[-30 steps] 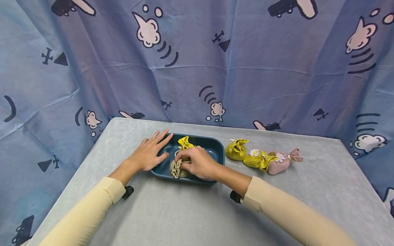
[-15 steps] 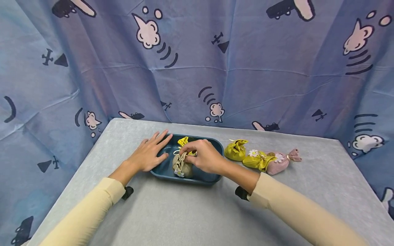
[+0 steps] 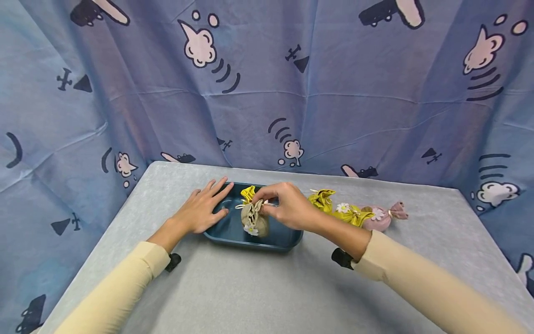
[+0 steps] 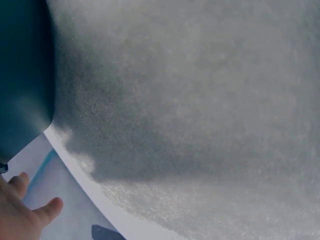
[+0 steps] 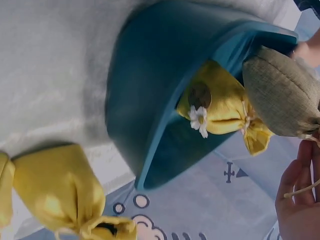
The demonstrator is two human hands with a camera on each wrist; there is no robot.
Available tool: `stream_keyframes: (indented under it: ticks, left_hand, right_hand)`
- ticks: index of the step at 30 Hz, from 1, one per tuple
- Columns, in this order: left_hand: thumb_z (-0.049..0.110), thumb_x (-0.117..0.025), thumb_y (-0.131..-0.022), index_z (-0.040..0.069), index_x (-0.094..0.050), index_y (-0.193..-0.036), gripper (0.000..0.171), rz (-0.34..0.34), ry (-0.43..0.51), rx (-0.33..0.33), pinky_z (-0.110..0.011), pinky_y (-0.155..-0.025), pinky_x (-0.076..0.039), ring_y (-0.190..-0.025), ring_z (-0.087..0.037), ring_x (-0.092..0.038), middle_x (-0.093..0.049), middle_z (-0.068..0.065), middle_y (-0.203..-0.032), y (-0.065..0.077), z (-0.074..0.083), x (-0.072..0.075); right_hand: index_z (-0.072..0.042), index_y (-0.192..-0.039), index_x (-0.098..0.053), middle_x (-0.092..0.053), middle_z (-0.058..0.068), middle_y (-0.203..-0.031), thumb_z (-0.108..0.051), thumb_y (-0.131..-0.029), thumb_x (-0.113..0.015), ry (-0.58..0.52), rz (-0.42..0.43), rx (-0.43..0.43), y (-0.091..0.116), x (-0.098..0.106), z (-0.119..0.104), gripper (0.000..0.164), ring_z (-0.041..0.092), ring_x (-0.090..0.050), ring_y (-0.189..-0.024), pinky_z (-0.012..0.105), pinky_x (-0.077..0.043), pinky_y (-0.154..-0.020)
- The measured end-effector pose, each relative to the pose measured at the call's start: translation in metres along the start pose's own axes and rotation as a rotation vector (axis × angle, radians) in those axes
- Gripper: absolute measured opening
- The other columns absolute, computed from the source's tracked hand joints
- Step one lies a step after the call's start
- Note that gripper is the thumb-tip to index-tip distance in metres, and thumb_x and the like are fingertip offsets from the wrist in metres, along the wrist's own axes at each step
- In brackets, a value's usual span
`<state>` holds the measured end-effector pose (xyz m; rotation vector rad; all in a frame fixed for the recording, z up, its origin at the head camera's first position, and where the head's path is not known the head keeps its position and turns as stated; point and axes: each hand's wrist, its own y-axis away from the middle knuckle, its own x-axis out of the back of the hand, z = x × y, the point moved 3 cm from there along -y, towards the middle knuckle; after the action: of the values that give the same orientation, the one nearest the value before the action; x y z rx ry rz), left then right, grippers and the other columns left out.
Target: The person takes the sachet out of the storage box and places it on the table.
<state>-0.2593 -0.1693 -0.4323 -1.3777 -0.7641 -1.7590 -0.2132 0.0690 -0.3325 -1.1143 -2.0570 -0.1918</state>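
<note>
Within the outline of the blue tray point(image 3: 246, 244), head view: grey-brown pouch point(image 3: 256, 220), pinched at the gathered neck by thumb and fingers of the right hand point(image 3: 288, 206), with a white flower point(image 3: 251, 230) shown only from the head; over the left end, left hand point(image 3: 201, 209) with fingers spread. Farther back, in the tray, yellow pouch point(image 5: 225, 95) with a round brown patch point(image 5: 201, 93) visible only in the right wrist view; beyond, patterned curtain point(image 3: 250, 102).

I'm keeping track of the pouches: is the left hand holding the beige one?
No, the right hand pinches the beige pouch by its gathered top, while the left hand rests at the edge of the blue container.
</note>
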Motion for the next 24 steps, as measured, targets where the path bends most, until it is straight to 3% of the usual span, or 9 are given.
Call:
stream_keyframes:
  ticks: [12,19,24]
  left_hand:
    - [0.044,-0.05,-0.101,0.025,-0.018,-0.161,0.071,0.001,0.002,-0.001,-0.07,-0.109,-0.022,-0.151,-0.037,-0.013,-0.005,0.002,-0.168,0.001,0.0,0.0]
    - [0.044,-0.05,-0.101,0.024,-0.018,-0.161,0.071,0.003,0.002,0.0,-0.07,-0.109,-0.023,-0.151,-0.037,-0.014,-0.006,0.002,-0.168,0.001,0.002,0.0]
    - [0.044,-0.05,-0.101,0.024,-0.018,-0.161,0.071,0.005,0.002,-0.004,-0.071,-0.108,-0.023,-0.15,-0.038,-0.014,-0.007,-0.001,-0.168,0.001,0.001,0.0]
  right_hand:
    - [-0.01,-0.097,-0.077,-0.073,-0.006,-0.084,0.007,-0.083,-0.073,0.007,0.043,0.01,0.015,0.04,-0.008,0.022,0.011,-0.067,-0.083,0.031,-0.053,-0.072]
    - [-0.012,-0.098,-0.077,-0.073,-0.006,-0.091,0.008,-0.082,-0.071,0.074,0.074,-0.012,0.029,0.065,-0.01,0.026,0.011,-0.065,-0.085,0.036,-0.053,-0.077]
    - [-0.01,-0.098,-0.078,-0.074,-0.003,-0.095,0.008,-0.081,-0.074,0.13,0.106,-0.031,0.041,0.08,-0.003,0.026,0.013,-0.064,-0.087,0.032,-0.054,-0.075]
